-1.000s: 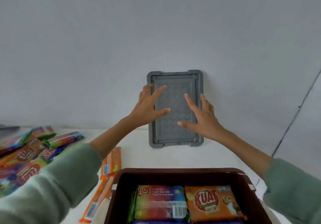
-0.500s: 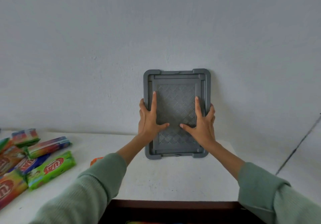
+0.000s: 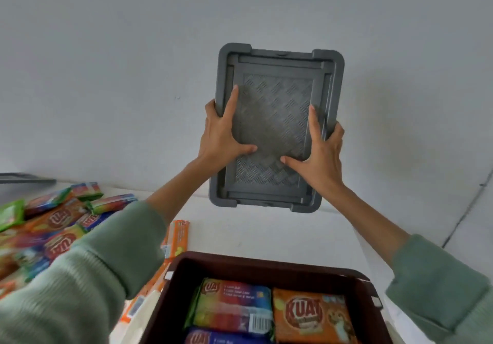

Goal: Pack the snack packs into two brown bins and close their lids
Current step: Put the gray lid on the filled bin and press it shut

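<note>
A grey lid (image 3: 277, 82) with a patterned middle is held up in the air in front of the white wall, tilted slightly. My left hand (image 3: 222, 135) grips its left edge, thumb across the front. My right hand (image 3: 318, 154) grips its right edge the same way. Below, at the near edge of the view, an open brown bin (image 3: 256, 266) holds several snack packs, among them an orange pack (image 3: 309, 314) and a multicoloured pack (image 3: 232, 306).
A heap of loose snack packs (image 3: 53, 226) lies on the white table (image 3: 266, 234) at the left. Long orange packs (image 3: 177, 237) lie beside the bin's left side. A dark flat object (image 3: 24, 178) shows at the far left by the wall.
The lid has come off the table and away from the wall, lifted by both hands and now nearer to me. The view has tipped down, so the bin shows again.
</note>
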